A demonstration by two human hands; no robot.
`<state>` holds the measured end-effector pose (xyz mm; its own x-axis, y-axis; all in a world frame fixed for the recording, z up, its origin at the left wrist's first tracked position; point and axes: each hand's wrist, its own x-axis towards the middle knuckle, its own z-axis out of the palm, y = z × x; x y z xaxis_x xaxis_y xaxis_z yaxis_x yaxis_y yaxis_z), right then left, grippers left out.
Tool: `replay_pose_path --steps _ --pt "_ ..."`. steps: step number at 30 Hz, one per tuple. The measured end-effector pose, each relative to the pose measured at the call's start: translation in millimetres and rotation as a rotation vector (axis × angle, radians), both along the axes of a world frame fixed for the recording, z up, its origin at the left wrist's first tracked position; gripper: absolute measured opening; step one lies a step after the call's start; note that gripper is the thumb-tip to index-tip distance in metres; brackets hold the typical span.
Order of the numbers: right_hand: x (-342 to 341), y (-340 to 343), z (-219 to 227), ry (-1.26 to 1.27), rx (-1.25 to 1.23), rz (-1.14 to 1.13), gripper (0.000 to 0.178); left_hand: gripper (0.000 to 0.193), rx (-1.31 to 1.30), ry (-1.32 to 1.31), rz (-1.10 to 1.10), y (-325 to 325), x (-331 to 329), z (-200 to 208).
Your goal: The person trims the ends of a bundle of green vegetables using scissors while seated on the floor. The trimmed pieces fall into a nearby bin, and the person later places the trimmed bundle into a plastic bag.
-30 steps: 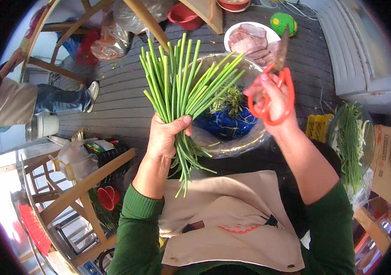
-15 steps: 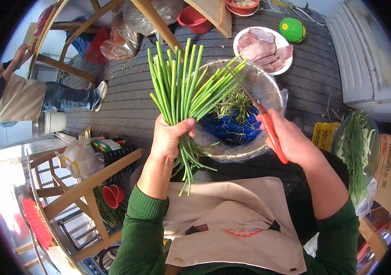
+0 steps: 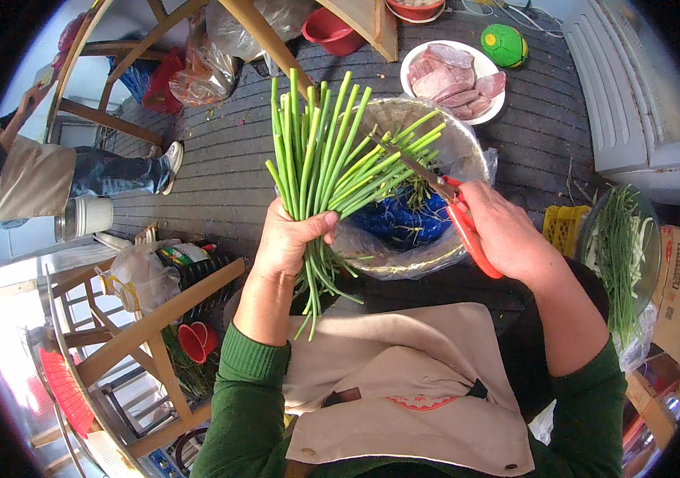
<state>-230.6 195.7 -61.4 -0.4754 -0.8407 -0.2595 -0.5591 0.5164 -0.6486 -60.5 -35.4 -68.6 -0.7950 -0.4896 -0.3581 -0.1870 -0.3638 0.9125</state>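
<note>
My left hand (image 3: 286, 243) is closed round a bunch of long green stems (image 3: 316, 155) that look like garlic scapes. Their stiff upper ends fan out away from me, while thin, limp ends hang below the fist. In my right hand (image 3: 511, 231) is a pair of red-handled scissors (image 3: 470, 235). Its dark blades lie at the stems that lean right, near their tips; whether they grip any cannot be told. Under the stems stands a wide round basin (image 3: 479, 151) lined with clear plastic. Green trimmings (image 3: 412, 195) and blue plastic (image 3: 400, 223) lie in it.
Beyond the basin are a white plate (image 3: 413, 76) of pinkish slabs and a green ball (image 3: 504, 45). To the right, a bowl (image 3: 652, 263) carries more green stems beside a yellow crate (image 3: 561, 229). Wooden chairs (image 3: 145, 319) stand left, and another person (image 3: 45, 175) stands farther off.
The scissors have shifted left and slightly down, with the blades now over the right-leaning stems. The bunch has tilted a little to the right in my left hand.
</note>
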Motion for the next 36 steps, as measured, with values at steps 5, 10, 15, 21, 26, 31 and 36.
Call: replay_pose_path --steps 5,10,15,21,26,31,36 --pt "0 2 -1 0.116 -0.020 0.013 0.026 0.026 0.028 -0.026 -0.009 0 0 1" --pt "0 3 1 0.181 0.017 0.008 0.033 0.025 0.049 -0.019 -0.007 -1 1 2" --pt "0 3 1 0.178 -0.040 0.000 0.038 0.025 0.034 -0.037 -0.023 -2 1 3" --pt "0 0 -2 0.258 -0.170 -0.008 0.048 0.026 0.035 -0.048 -0.036 -1 1 4" --pt "2 -2 1 0.298 -0.130 -0.043 0.051 0.024 0.011 -0.054 -0.041 0 1 4" --pt "3 -4 4 0.339 -0.127 -0.083 0.050 0.021 0.016 -0.060 -0.047 0 1 5" --pt "5 -6 5 0.330 -0.054 -0.089 0.044 0.021 0.032 -0.075 -0.036 2 1 4"
